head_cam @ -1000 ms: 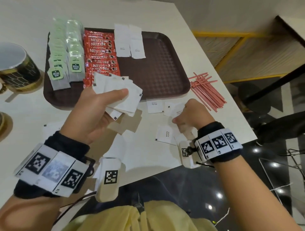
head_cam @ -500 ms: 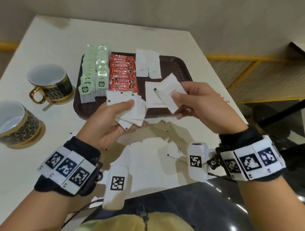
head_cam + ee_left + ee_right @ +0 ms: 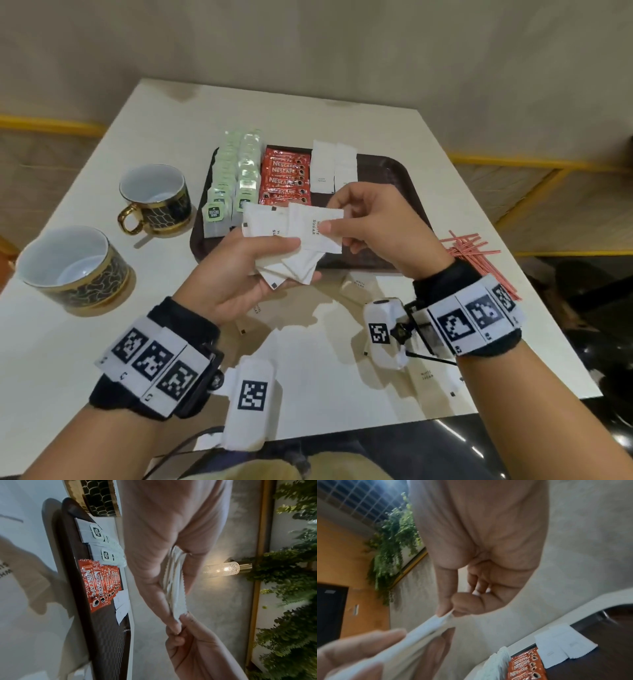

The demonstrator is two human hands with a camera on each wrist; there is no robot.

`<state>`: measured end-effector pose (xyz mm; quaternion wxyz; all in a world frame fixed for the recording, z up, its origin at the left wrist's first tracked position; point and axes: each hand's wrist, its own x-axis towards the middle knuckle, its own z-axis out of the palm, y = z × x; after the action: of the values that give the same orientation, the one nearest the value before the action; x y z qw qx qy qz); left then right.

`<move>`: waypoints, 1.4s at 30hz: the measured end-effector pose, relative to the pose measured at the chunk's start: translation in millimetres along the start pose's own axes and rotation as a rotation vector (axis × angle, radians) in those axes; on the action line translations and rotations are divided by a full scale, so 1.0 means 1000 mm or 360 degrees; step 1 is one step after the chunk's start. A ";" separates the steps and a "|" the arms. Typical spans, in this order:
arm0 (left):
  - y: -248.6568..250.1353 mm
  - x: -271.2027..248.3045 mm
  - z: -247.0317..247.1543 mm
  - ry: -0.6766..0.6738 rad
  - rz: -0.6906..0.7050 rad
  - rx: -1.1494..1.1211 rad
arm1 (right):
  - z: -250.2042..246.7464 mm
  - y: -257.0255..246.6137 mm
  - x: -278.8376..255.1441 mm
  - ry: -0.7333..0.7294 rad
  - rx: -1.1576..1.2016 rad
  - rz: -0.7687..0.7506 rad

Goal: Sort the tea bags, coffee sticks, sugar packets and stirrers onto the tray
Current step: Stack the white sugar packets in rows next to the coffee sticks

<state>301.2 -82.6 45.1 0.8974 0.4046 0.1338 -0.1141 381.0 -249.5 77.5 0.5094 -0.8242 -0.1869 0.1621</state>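
Sugar packets are the item in hand, and they lie in three places. Largest of all is the white worktop [image 3: 342, 109], which bears a brown tray [image 3: 394, 178] at its middle, two cups [image 3: 156, 198] to the left, and a loose heap of red stirrers [image 3: 472, 250] off the tray's right edge. On the tray, from left to right, stand rows of tea bags [image 3: 236, 181], red coffee sticks [image 3: 286, 178] and a short row of sugar packets [image 3: 334, 168]; the tray's right part is bare.

Above the tray's near edge, the left hand [image 3: 246, 270] grips a fanned bundle of packets [image 3: 291, 250] between thumb and fingers. The right hand [image 3: 380, 233] pinches one packet [image 3: 317, 226] by its right end, long axis running left-right, laid against the top of the bundle. The sugar row lies just beyond both hands, the right hand nearer to it, with nothing between. More packets [image 3: 359, 282] lie scattered on the worktop below the wrists, not yet gathered.
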 end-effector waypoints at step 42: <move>-0.011 0.037 0.002 -0.0045 0.0089 0.0275 | -0.040 -0.031 0.058 -0.0809 -0.0804 -0.0380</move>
<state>332.9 -95.3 26.6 0.8638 0.4825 0.0995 -0.1057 446.1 -240.4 118.1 0.2428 -0.8297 -0.4361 0.2498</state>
